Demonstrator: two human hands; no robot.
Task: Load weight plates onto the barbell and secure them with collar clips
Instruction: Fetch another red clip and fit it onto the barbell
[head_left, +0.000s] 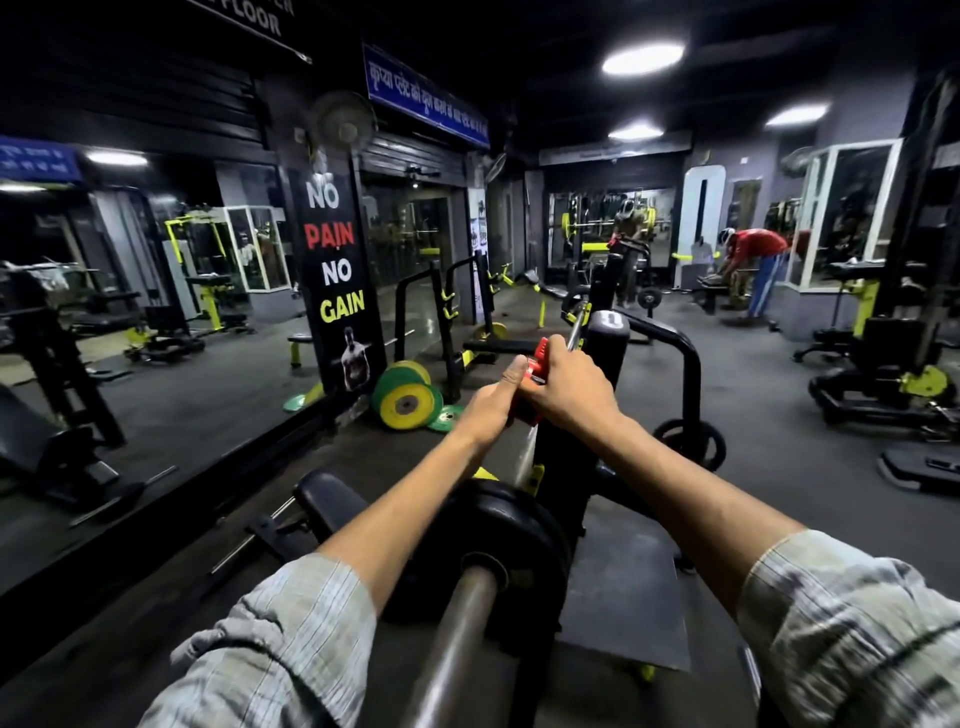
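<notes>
The smooth, dull-metal barbell sleeve (457, 623) is running up from the bottom edge, nearest the lens, flanked by two rolled, finely striped grey sleeves (291, 639). A black, matte round weight plate (519, 535) is sitting on the sleeve, pushed up toward the rack.

Beyond the plate, both hands are meeting on the barbell shaft (525, 457). The left hand (488, 405) is curling around the red plastic collar clip (535, 371), thumb lying flat along its side. The right hand (566, 387) is closing over the clip from the other side, fingers wrapped over its top. The clip is sitting on the shiny shaft, well apart from the plate; whether it is clamped tight cannot be told.

Just behind the hands, a black padded upright (605, 338) and a curved black tube frame (685, 374) are crowding the right side. To the left, green-and-yellow round plates (408, 400) are leaning near a black "NO PAIN NO GAIN" banner (335, 291), beside a mirrored wall (156, 312). Open dark rubber floor (753, 384) is stretching away on the right toward a person in a red shirt (753, 254) bending over.
</notes>
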